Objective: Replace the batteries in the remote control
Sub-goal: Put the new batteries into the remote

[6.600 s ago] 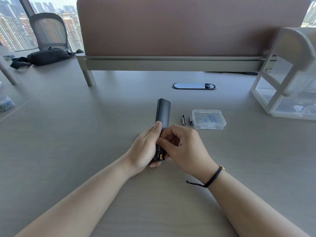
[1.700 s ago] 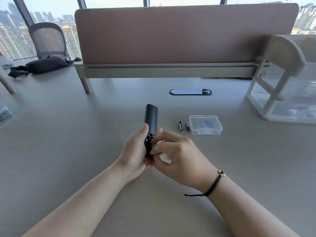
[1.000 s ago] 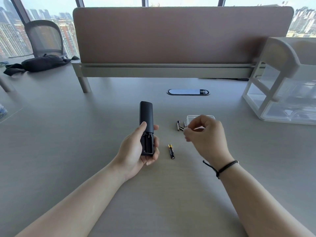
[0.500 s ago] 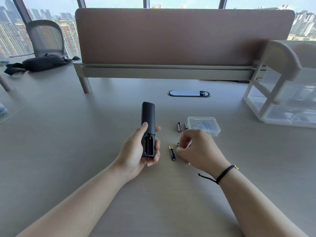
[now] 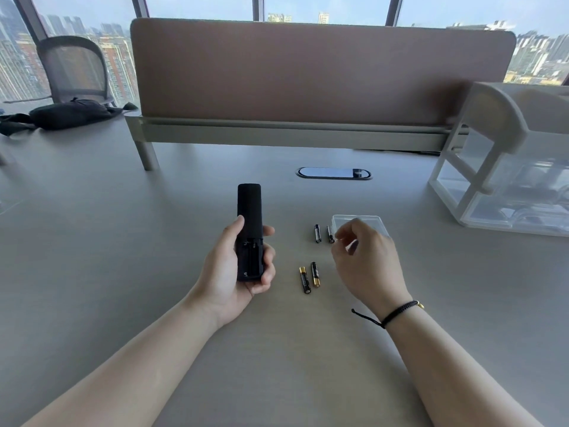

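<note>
left hand [image 5: 229,274] wrapped around near end of remote [image 5: 249,232], thumb on its left edge, fingers clamped on the right edge. remote held above desk [image 5: 123,241], back side up, battery bay [image 5: 250,257] open and empty. right of it, two gold-ended batteries [image 5: 309,277] lie side by side on the desk, apart from both hands. farther back, two dark batteries [image 5: 322,233] lie just left of a clear box [image 5: 374,223]. right hand [image 5: 366,263] hovers over the box's near edge, thumb and forefinger slightly apart, holding nothing, tips close to the right dark battery.
</note>
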